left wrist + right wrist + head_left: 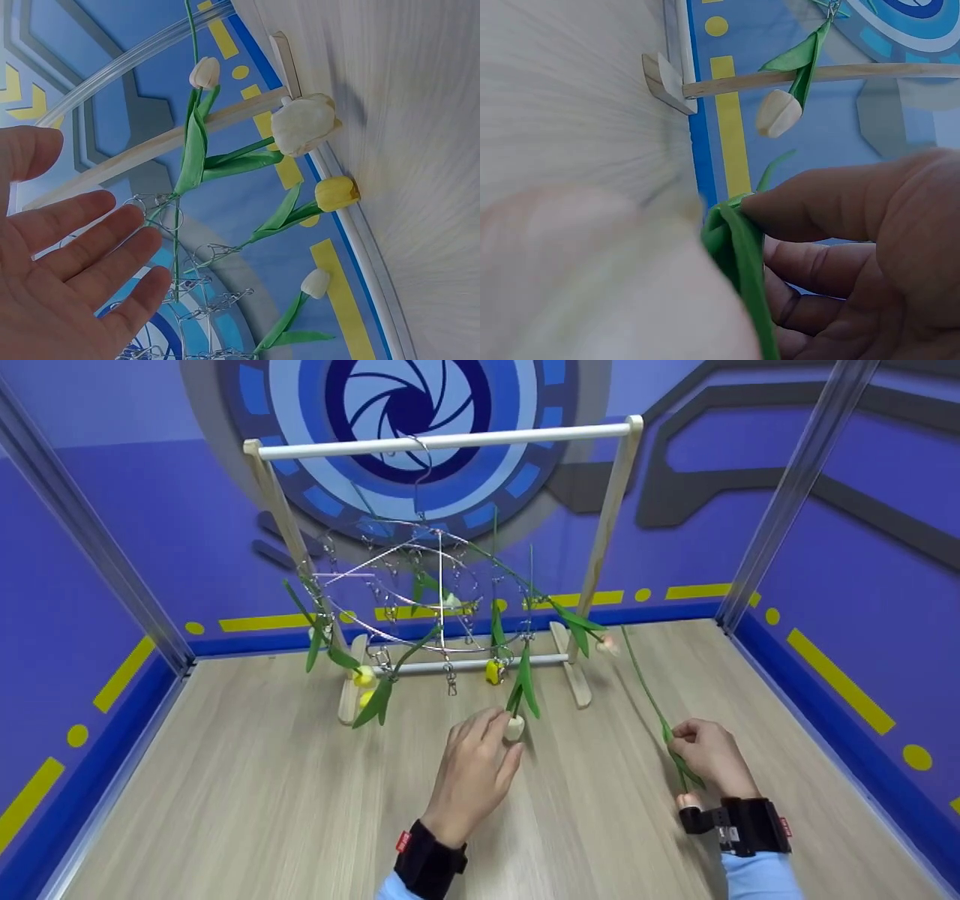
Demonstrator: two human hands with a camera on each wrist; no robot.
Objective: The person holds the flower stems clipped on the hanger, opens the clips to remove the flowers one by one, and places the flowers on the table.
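A round wire clip hanger (420,585) hangs from a wooden rack (609,510) and carries several artificial tulips head down. My left hand (487,739) is open, its fingertips right beside a hanging white tulip bud (514,727). In the left wrist view the left hand (82,262) shows a flat palm with straight fingers, apart from the white bud (304,124) and a yellow bud (337,193). My right hand (694,742) pinches a loose tulip (649,690) by its leaves, with the pink bud (686,799) near my wrist. In the right wrist view, thumb and fingers (840,217) grip the green leaves (739,247).
The rack stands at the back of a pale wooden table (225,810), its feet (576,679) on the boards. Blue walls with yellow marks and clear corner posts (787,495) close the table in on three sides. Another clipped bud (778,114) hangs near the rack's foot.
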